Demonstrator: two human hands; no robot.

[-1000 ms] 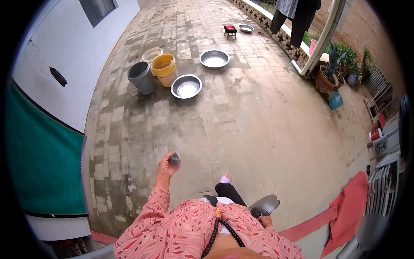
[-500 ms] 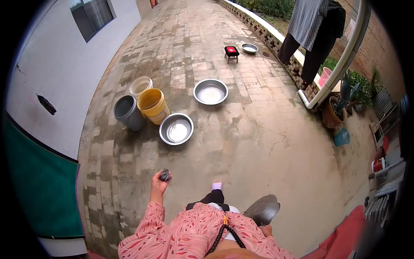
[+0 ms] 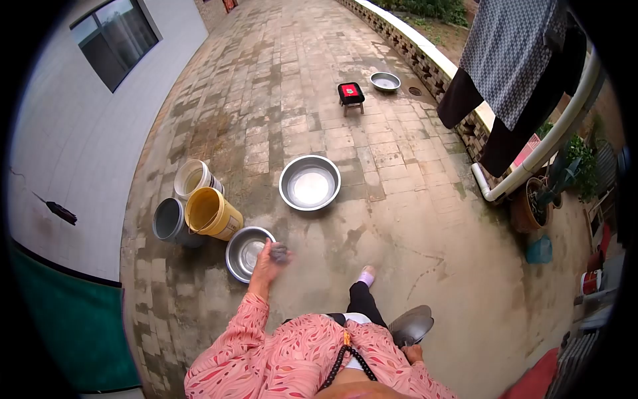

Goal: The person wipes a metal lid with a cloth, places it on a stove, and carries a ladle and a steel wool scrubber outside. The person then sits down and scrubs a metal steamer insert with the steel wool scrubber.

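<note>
My left hand (image 3: 267, 266) is closed round a small grey scouring ball (image 3: 279, 253), which shows at its fingertips. In the picture it overlaps the right rim of the nearer metal basin (image 3: 244, 250). Down at my right side, my right hand (image 3: 413, 353) grips a dark metal pan (image 3: 412, 324) by its near edge; the grip is partly hidden. A larger metal basin (image 3: 310, 183) rests on the paving ahead. Left of the nearer basin are a yellow bucket (image 3: 214, 214), a white bucket (image 3: 193, 178) and a grey bucket (image 3: 170, 219).
Farther ahead stand a small stool (image 3: 351, 94) with a black and red top and a small basin (image 3: 385, 82). Clothes (image 3: 508, 60) hang at the right beside a white pipe (image 3: 551, 153), near a potted plant (image 3: 530, 206). A white wall (image 3: 73, 133) runs along the left.
The buckets and basins have come nearer and lower in view. My left hand has shifted right with the scouring ball and now overlaps the nearer basin. My right hand still holds the pan.
</note>
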